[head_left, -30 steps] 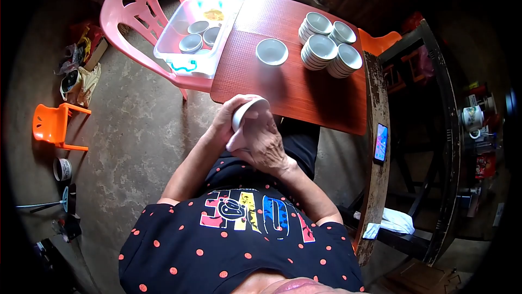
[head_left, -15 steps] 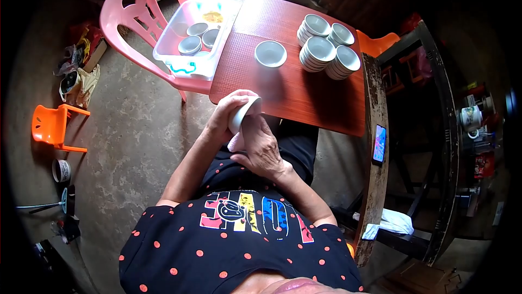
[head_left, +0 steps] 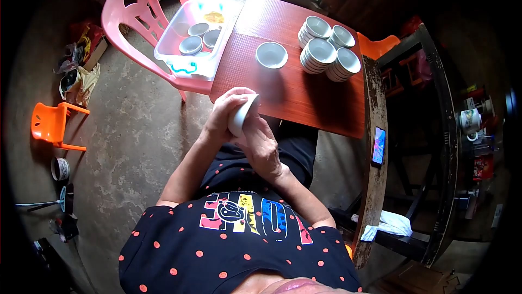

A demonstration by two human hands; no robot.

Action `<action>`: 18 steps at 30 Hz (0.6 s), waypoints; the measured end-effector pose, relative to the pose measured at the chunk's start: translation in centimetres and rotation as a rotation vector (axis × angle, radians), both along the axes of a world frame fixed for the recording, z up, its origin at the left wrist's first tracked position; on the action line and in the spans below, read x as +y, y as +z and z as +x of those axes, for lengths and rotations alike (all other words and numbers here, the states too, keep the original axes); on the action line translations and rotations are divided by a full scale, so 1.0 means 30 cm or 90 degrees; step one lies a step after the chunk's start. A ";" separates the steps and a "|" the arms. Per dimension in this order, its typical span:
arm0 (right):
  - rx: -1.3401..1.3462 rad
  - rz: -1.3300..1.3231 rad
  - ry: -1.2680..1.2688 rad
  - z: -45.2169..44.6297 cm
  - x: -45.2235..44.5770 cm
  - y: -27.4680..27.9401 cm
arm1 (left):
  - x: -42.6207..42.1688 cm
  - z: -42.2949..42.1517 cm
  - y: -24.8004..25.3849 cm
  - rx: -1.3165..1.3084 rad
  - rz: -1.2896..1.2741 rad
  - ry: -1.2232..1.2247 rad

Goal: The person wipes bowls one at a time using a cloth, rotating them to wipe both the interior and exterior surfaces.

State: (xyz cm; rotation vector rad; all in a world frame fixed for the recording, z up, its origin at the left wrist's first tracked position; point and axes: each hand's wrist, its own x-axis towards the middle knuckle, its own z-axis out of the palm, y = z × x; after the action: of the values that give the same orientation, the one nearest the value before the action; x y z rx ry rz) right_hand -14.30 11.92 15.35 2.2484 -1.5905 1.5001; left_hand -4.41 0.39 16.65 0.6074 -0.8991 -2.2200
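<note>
My left hand point(head_left: 222, 115) is wrapped round a small white bowl point(head_left: 237, 122), tilted on its side above my lap, just off the table's near edge. My right hand point(head_left: 261, 146) reaches into the bowl's mouth, its fingers partly hidden by the rim. Half a second ago a pale pinkish cloth showed under that hand; now it is almost wholly covered. On the red-brown table point(head_left: 239, 79) beyond, a single bowl point(head_left: 271, 55) sits upright. To its right stand several stacks of similar bowls point(head_left: 319, 52).
A clear plastic tub point(head_left: 163, 49) with several bowls rests on a pink chair point(head_left: 111, 16) left of the table. A worn wooden bench point(head_left: 371, 185) runs along the right, bearing a phone point(head_left: 379, 146) and a white cloth point(head_left: 395, 223). An orange chair point(head_left: 48, 125) stands far left.
My right hand has turned and closed in against the bowl, and the pinkish cloth beneath it has gone out of sight. The bowl in my left hand has barely shifted.
</note>
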 end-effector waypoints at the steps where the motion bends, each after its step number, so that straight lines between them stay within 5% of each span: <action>1: 0.012 -0.010 -0.003 -0.009 -0.001 0.000 | 0.011 -0.008 0.007 -0.004 -0.029 0.019; 2: -0.101 0.083 0.025 -0.004 0.011 0.002 | 0.022 -0.013 0.009 -0.008 -0.058 0.039; 3: -0.400 0.324 0.083 0.009 0.051 0.012 | 0.029 -0.011 -0.012 -0.041 -0.132 0.037; 5: -0.831 0.305 0.176 0.013 0.043 0.029 | 0.058 -0.035 -0.026 -0.112 -0.508 0.205; 6: -0.810 0.298 0.162 0.018 0.035 0.040 | 0.056 -0.039 -0.035 -0.112 -0.556 0.232; 7: -0.665 0.359 0.052 0.023 0.056 0.064 | 0.053 -0.031 -0.030 -0.067 -0.421 0.156; 9: -0.191 0.092 0.071 0.011 0.022 -0.003 | 0.045 -0.006 0.008 0.022 -0.150 0.001; 13: 0.060 -0.085 -0.021 -0.039 -0.022 -0.068 | 0.019 -0.020 -0.033 -0.002 0.067 -0.061; 16: -0.532 0.364 0.103 0.004 0.058 0.000 | 0.037 -0.031 -0.025 -0.076 -0.165 0.007; 17: -0.746 0.324 0.110 0.029 0.053 0.018 | 0.047 -0.031 -0.020 -0.119 -0.276 0.021; 18: -0.650 0.348 0.064 0.034 0.061 0.029 | 0.050 -0.044 -0.064 -0.079 -0.414 0.099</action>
State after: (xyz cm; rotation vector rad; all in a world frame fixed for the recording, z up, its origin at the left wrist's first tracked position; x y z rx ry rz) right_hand -13.28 13.75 16.22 1.7945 -2.3487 2.8048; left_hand -5.73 1.88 14.73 0.4797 -1.4900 -1.6256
